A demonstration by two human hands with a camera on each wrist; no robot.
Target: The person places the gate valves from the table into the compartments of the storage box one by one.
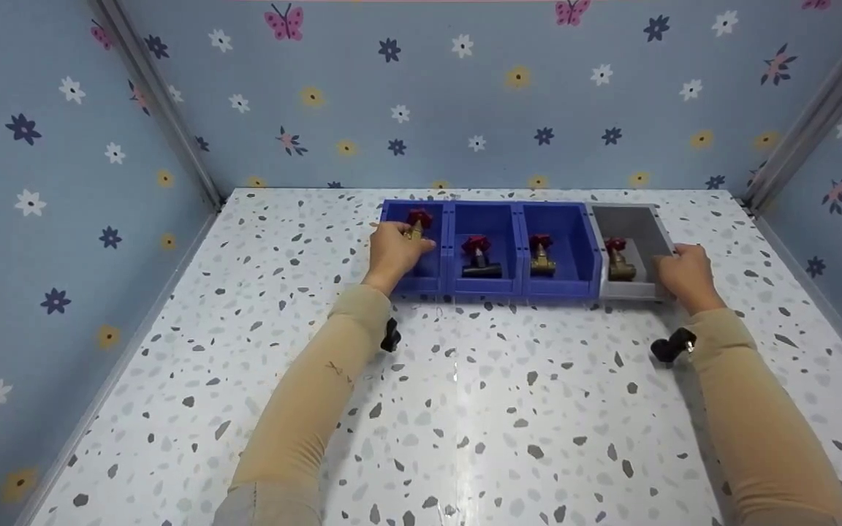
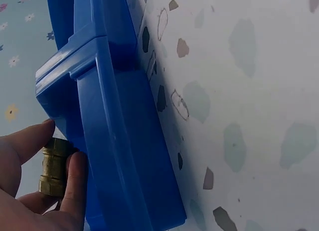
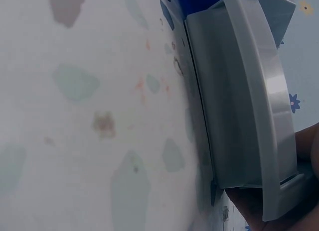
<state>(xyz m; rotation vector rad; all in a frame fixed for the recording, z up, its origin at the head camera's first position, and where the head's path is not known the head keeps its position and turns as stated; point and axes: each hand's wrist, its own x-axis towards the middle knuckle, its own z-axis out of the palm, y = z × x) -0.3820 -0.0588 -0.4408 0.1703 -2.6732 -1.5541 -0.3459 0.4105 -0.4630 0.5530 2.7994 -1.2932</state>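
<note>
At the leftmost blue bin [image 1: 425,286], my left hand [image 1: 393,252] pinches a brass gate valve [image 2: 53,167] with a red handwheel. The valve is tilted above the bin's floor, wheel toward the back. On the far right, my right hand [image 1: 690,276] grips the outer side wall of the grey bin [image 1: 636,291]; some of its fingers are hidden. Inside that bin lies another brass valve [image 1: 620,269] with a red wheel. The two middle blue bins hold a dark-bodied valve [image 1: 482,270] and a brass valve [image 1: 542,264], both red-wheeled.
The bins stand side by side in one row on a white speckled table [image 1: 457,424], near its back edge. A blue floral wall [image 1: 435,95] rises behind, with side walls left and right. Black wrist-mounted devices hang below both sleeves.
</note>
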